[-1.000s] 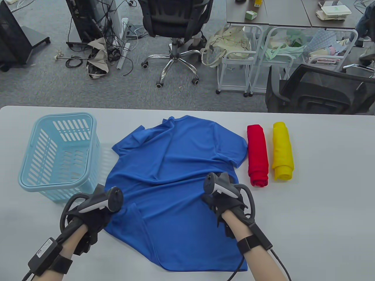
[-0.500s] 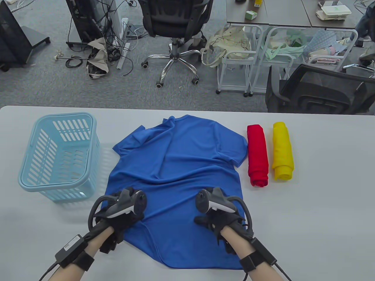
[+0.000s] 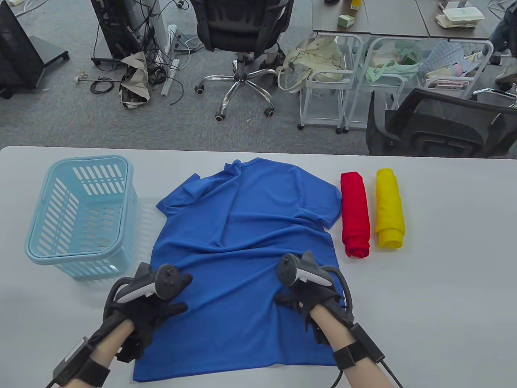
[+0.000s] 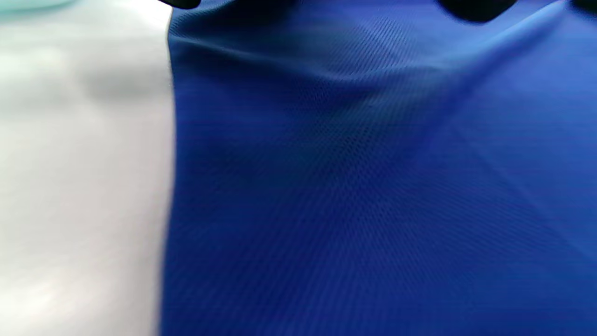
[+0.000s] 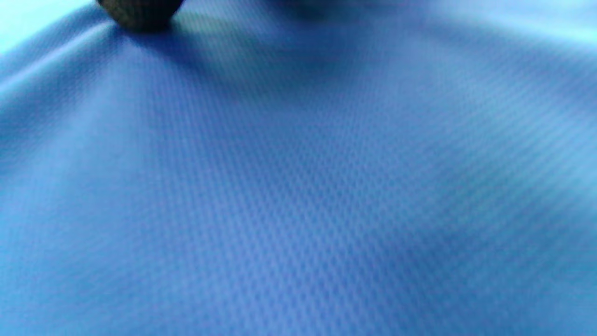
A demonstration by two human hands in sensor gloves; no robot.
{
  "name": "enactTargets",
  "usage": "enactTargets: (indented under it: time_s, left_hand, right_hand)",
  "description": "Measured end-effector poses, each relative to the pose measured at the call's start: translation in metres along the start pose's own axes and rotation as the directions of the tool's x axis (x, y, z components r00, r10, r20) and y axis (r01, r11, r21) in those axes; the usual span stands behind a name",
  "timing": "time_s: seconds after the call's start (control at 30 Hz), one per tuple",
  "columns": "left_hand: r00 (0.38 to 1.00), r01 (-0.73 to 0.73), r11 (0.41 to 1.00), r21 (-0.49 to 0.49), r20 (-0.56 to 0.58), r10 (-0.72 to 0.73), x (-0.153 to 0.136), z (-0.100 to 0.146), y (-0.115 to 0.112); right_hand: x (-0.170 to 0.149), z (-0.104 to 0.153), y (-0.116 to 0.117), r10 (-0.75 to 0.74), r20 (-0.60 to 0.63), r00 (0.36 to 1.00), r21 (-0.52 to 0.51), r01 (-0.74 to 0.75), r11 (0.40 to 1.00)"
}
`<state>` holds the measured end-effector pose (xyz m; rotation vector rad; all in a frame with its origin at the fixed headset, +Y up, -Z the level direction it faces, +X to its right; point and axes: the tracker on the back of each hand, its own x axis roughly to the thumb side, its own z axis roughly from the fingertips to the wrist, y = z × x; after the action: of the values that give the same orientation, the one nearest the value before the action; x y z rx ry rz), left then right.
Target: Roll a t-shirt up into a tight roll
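Observation:
A blue t-shirt (image 3: 242,218) lies spread on the white table (image 3: 436,291), collar at the far side and hem near me. My left hand (image 3: 161,303) rests flat on its lower left part, fingers spread, partly over the shirt's left edge. On the lower right part my right hand (image 3: 303,299) presses down with straight fingers, mostly hidden under its tracker. The left wrist view shows the blue t-shirt (image 4: 373,186) beside bare table (image 4: 84,186). Blue t-shirt fabric (image 5: 298,186) fills the right wrist view, one fingertip (image 5: 140,11) touching it.
A light blue slotted basket (image 3: 36,250) stands at the left of the shirt. A red roll (image 3: 355,214) and a yellow roll (image 3: 389,208) lie side by side at its right. Chairs and carts stand beyond the table's far edge.
The shirt's lower left part, folded inward before, now lies flat with a straight hem. My left hand slid left and toward me; my right hand shifted slightly.

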<state>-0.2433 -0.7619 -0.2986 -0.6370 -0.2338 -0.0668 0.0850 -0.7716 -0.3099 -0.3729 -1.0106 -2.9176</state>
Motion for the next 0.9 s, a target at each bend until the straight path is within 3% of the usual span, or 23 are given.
enactTargets:
  time_s: [0.07, 0.17, 0.27, 0.33, 0.43, 0.47, 0.53, 0.6, 0.67, 0.73, 0.83, 0.9]
  left_hand:
    - [0.987, 0.134, 0.990, -0.045, -0.079, -0.137, 0.010, -0.012, 0.004]
    - [0.960, 0.257, 0.966, 0.041, -0.124, -0.250, 0.022, -0.015, 0.031]
    - [0.965, 0.215, 0.973, 0.079, -0.169, -0.199, 0.027, -0.025, 0.063]
    - [0.965, 0.194, 0.975, 0.108, -0.202, -0.170, 0.028, -0.040, 0.083]
    - [0.953, 0.162, 0.982, 0.100, -0.273, -0.130, 0.022, -0.077, 0.107]
    - [0.952, 0.134, 0.988, 0.080, -0.289, -0.105, 0.019, -0.094, 0.112]
    - [0.963, 0.076, 0.997, 0.030, -0.261, -0.066, 0.017, -0.120, 0.114]
    - [0.987, 0.022, 0.999, -0.047, -0.161, -0.029, 0.022, -0.140, 0.110]
    - [0.986, 0.041, 0.998, -0.047, -0.158, -0.048, 0.027, -0.154, 0.109]
    - [0.966, 0.083, 0.996, -0.023, -0.244, -0.086, 0.014, -0.169, 0.114]
    - [0.911, -0.120, 0.992, -0.036, -0.402, 0.095, -0.026, -0.182, 0.118]
    - [0.842, -0.154, 0.988, 0.004, -0.522, 0.134, -0.044, -0.182, 0.122]
  right_hand:
    - [0.000, 0.013, 0.005, 0.078, -0.006, 0.997, 0.006, -0.078, 0.997]
    - [-0.001, 0.027, 0.006, 0.089, 0.010, 0.996, -0.001, -0.089, 0.996]
    - [-0.004, 0.030, -0.003, 0.036, -0.019, 0.999, -0.116, -0.038, 0.993]
    - [-0.010, 0.026, -0.002, 0.024, -0.052, 0.998, -0.132, -0.031, 0.991]
    - [-0.022, 0.010, 0.013, 0.031, -0.073, 0.997, -0.044, -0.035, 0.998]
    - [-0.027, 0.009, 0.016, -0.032, -0.030, 0.999, 0.006, 0.032, 0.999]
    - [-0.028, 0.013, 0.017, -0.058, -0.034, 0.998, -0.020, 0.058, 0.998]
    - [-0.026, 0.015, 0.018, 0.000, -0.047, 0.999, -0.010, 0.000, 1.000]
    - [-0.024, 0.017, 0.018, -0.001, -0.049, 0.999, -0.008, 0.001, 1.000]
    - [-0.024, 0.019, 0.017, 0.018, -0.054, 0.998, 0.000, -0.018, 1.000]
    - [-0.024, 0.025, 0.020, 0.032, -0.061, 0.998, 0.003, -0.032, 0.999]
    - [-0.026, 0.026, 0.020, 0.023, -0.057, 0.998, 0.002, -0.023, 1.000]
